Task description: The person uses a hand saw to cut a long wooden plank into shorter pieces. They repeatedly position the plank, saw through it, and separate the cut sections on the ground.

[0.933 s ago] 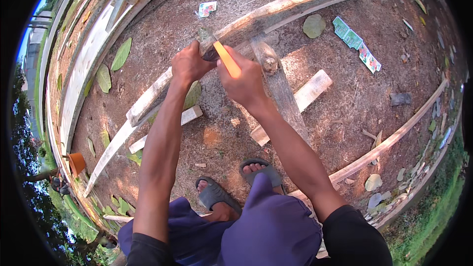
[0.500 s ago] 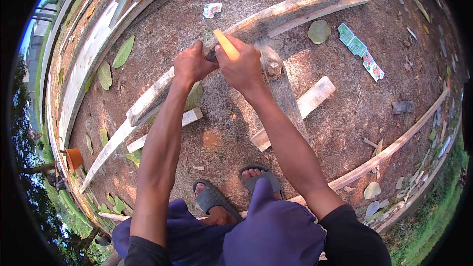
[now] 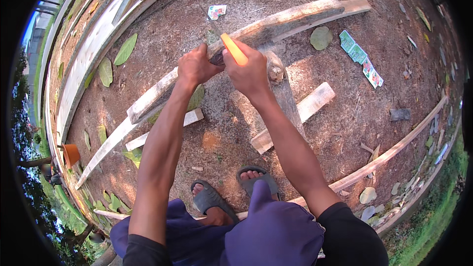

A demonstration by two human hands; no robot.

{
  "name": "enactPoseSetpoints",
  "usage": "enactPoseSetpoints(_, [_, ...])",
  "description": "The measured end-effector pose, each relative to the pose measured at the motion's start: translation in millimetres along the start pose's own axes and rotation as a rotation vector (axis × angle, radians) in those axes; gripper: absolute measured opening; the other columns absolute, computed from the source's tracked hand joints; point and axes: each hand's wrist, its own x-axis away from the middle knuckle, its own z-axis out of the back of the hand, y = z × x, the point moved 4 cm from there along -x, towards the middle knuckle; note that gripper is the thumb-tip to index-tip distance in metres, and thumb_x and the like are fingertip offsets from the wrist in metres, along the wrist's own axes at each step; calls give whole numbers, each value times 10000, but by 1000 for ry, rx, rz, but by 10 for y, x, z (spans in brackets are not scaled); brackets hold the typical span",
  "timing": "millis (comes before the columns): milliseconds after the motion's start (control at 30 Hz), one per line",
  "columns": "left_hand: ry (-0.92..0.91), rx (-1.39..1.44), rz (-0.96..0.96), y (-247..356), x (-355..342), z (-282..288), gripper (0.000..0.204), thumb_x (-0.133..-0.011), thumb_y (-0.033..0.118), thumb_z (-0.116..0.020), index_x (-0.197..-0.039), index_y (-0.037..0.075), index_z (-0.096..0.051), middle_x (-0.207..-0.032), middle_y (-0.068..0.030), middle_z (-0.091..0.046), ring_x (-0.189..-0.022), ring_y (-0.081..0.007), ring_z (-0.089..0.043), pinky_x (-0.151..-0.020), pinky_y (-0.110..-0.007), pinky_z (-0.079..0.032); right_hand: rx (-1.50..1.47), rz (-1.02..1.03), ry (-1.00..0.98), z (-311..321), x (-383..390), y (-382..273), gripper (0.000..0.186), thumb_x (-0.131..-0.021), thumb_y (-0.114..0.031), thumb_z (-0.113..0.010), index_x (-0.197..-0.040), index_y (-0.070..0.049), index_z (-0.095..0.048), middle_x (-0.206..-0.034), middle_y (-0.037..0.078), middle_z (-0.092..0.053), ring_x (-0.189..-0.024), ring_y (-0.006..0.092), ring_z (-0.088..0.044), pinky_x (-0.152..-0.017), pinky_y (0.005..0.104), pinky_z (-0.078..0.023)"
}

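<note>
A long weathered wooden beam runs from lower left to upper right in front of me. My left hand is closed around its near side, the thumb raised by the top edge. Just right of it, my right hand grips the orange handle of a handsaw. The saw's thin dark blade points away past the beam, faint against the soil; I cannot tell how deep it sits in the wood. A paler board lies along under the beam. A thick grey timber with a knobby end is beneath them.
A short plank crosses under the grey timber. A smaller strip lies left, and a long thin pole stretches right. Large leaves and printed wrappers are scattered. Stacked boards and an orange pot stand left.
The saw handle and my right hand have drawn slightly back toward me and right, with more of the blade showing beyond the beam. My left hand keeps its hold. The view has shifted slightly.
</note>
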Motion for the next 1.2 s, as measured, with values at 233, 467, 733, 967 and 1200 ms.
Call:
enactPoseSetpoints(233, [-27, 49, 6, -268, 224, -250, 671, -706, 626, -850, -989, 55, -639, -947, -180, -761, -918, -358, -758, -874, -492, -576, 39, -142, -91, 853, 1786, 73, 449, -949, -63, -700, -1378, 49, -632, -1125, 210, -772, -950, 191, -772, -794, 316, -599])
enactPoseSetpoints(467, [-23, 47, 7, -48, 123, -93, 662, -736, 624, -827, -985, 44, -628, -941, -201, -755, -916, -367, -757, -870, -498, -576, -60, -146, -32, 445, 979, 72, 395, -976, -115, -686, -1337, 42, -652, -990, 196, -776, -788, 175, -744, -691, 325, -571])
enactPoseSetpoints(733, [-21, 29, 6, -164, 121, -125, 712, -711, 647, -838, -1036, 47, -637, -974, -198, -753, -924, -365, -755, -869, -491, -578, 33, -77, -35, 495, 1224, 91, 436, -947, -91, -694, -1365, 25, -645, -1083, 232, -764, -907, 238, -784, -755, 343, -600])
enactPoseSetpoints(967, [-77, 6, 24, -45, 156, -101, 683, -753, 609, -832, -1094, 49, -641, -1009, -145, -758, -952, -309, -755, -897, -437, -597, 4, -141, -55, 582, 1359, 30, 429, -967, -82, -677, -1373, 47, -629, -1079, 203, -770, -876, 179, -763, -760, 320, -600])
enactPoseSetpoints(1200, [-97, 9, 25, -202, 154, -81, 739, -705, 640, -848, -1092, 45, -639, -1038, -196, -757, -960, -333, -764, -900, -465, -597, 26, -147, -79, 62, 627, -28, 423, -971, -177, -683, -1353, 0, -652, -922, 259, -746, -815, 311, -773, -694, 371, -580])
